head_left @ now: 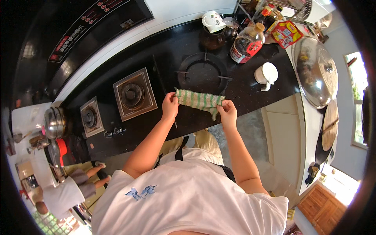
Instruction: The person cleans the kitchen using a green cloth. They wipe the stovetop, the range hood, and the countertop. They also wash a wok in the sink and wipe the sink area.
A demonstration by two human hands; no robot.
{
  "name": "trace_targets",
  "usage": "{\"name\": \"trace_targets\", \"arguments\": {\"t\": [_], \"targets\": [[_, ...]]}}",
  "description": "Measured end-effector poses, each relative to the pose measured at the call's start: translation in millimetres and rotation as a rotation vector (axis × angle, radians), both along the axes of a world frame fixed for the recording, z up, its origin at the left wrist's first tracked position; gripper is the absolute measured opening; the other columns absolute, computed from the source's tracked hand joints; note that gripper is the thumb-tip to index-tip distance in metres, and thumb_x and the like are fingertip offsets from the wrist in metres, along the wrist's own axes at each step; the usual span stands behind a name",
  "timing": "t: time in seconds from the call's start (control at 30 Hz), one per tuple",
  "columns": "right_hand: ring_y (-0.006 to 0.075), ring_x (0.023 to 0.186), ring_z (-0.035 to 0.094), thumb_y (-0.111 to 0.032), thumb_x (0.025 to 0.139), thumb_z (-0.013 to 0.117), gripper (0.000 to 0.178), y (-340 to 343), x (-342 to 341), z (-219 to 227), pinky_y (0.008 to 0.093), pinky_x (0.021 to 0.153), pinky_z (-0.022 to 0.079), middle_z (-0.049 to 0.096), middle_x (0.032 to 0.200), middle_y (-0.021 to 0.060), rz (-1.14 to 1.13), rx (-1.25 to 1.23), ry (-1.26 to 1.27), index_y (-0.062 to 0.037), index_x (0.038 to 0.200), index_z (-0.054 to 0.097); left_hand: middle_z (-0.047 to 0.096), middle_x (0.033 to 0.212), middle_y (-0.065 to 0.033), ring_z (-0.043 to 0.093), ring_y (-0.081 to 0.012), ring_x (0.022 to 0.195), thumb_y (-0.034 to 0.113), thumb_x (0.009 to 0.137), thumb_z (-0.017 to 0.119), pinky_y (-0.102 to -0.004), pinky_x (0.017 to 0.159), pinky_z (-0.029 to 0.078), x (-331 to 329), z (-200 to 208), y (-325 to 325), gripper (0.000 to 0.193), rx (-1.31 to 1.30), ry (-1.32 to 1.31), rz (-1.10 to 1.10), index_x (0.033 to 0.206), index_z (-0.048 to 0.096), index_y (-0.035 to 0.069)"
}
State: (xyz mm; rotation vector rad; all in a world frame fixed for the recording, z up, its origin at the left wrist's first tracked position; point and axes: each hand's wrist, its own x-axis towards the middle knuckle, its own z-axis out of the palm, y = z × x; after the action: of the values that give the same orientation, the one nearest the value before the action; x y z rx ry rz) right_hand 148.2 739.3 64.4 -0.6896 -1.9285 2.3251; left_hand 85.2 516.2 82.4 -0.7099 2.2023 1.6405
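Observation:
A green-and-white striped cloth (199,99) is stretched between my two hands over the front of the black counter. My left hand (170,105) pinches its left end, and my right hand (228,112) grips the right end, where a loose corner hangs down. Just beyond the cloth lies a round black pot stand (204,71) with short prongs. To the left of my left hand, a square metal burner plate (135,94) surrounds a dark gas burner. A white cup with a handle (268,74) stands to the right, beyond my right hand.
A second burner (91,116) sits farther left, near stacked metal pots (55,122). At the back right are a large dark sauce bottle (248,44), a white mug (214,21) and a red-yellow packet (286,34). A big glass lid (316,72) lies far right. Another person (64,196) is at lower left.

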Motion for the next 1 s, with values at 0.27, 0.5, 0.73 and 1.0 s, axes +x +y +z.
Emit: {"name": "trace_targets", "arguments": {"t": [0.27,0.5,0.73,1.0], "targets": [[0.0167,0.075,0.064,-0.002,0.085,0.067,0.018,4.2,-26.2,-44.8,0.0261,0.068,0.055,0.053,0.077,0.0032,-0.392,-0.140,-0.132,-0.0021,0.091,0.049,0.054,0.106,-0.0111,0.060,-0.0205,0.092,0.012,0.094,0.056,-0.0377,0.090,0.053,-4.3,-44.8,35.7,0.028,0.348,-0.025,0.384,0.117,0.048,0.000],[0.0181,0.081,0.064,-0.008,0.083,0.072,0.033,3.2,-28.5,-39.8,0.0280,0.077,0.057,0.062,0.097,0.0147,-0.253,-0.087,-0.327,0.0100,0.105,0.056,0.056,0.105,-0.0108,0.060,-0.0217,0.097,0.018,0.088,0.068,-0.0338,0.094,0.053,4.0,-44.0,53.6,0.036,0.467,-0.215,0.440,0.112,0.051,-0.002],[0.0171,0.081,0.064,-0.011,0.081,0.075,0.041,1.8,-46.5,-46.7,0.0279,0.070,0.057,0.064,0.094,0.0126,-0.243,-0.119,-0.412,0.0116,0.110,0.056,0.059,0.100,-0.0089,0.063,-0.0177,0.088,0.019,0.090,0.064,-0.0295,0.080,0.055,4.9,-61.7,58.7,0.026,0.525,-0.227,0.577,0.104,0.056,-0.002],[0.0142,0.072,0.061,-0.011,0.081,0.075,0.025,1.9,-49.9,-50.7,0.0284,0.068,0.058,0.058,0.079,0.0056,-0.226,-0.136,-0.427,0.0018,0.087,0.054,0.049,0.090,-0.0038,0.052,-0.0123,0.073,0.028,0.088,0.068,-0.0276,0.064,0.049,-2.0,-11.4,60.4,0.050,0.342,-0.321,0.483,0.124,0.043,0.004]]}}
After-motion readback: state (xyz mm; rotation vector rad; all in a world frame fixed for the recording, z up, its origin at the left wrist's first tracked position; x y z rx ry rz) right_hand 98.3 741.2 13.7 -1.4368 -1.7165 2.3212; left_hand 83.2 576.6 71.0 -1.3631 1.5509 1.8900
